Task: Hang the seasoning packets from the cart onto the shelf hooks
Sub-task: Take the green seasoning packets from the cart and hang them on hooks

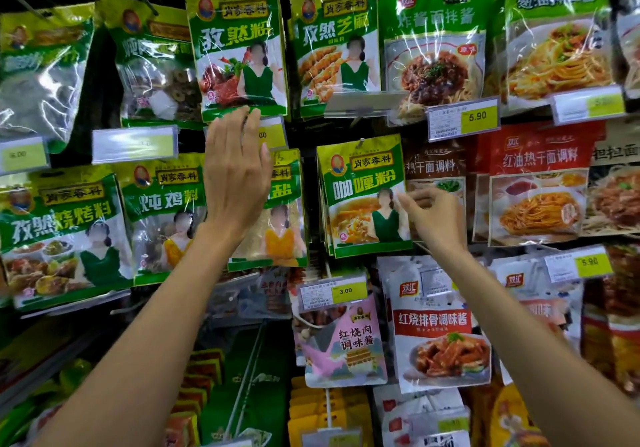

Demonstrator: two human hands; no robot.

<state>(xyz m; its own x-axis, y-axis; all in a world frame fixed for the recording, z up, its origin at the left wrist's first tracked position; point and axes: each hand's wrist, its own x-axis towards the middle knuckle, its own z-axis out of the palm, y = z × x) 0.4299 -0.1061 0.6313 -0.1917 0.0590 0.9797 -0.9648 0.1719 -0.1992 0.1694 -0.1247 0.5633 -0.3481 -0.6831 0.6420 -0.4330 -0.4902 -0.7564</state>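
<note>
Single head-worn wide-angle view.
It looks forward, close up, at hanging glossy green plastic seasoning packets (239, 48).

Bright overhead store light; glare streaks on glossy packets (239, 48); edges blurred, wide-angle warped.

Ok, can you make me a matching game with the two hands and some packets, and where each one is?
Things:
1. left hand
2. right hand
3. pink packet
4. curry packet

Places:
A. by the curry packet's right edge
B. on a hook, above the 3.00 tag
C. fingertips at the bottom edge of the cumin packet
D. just under the 3.00 tag

Pairs: 1-C, 2-A, 3-D, 4-B
</note>
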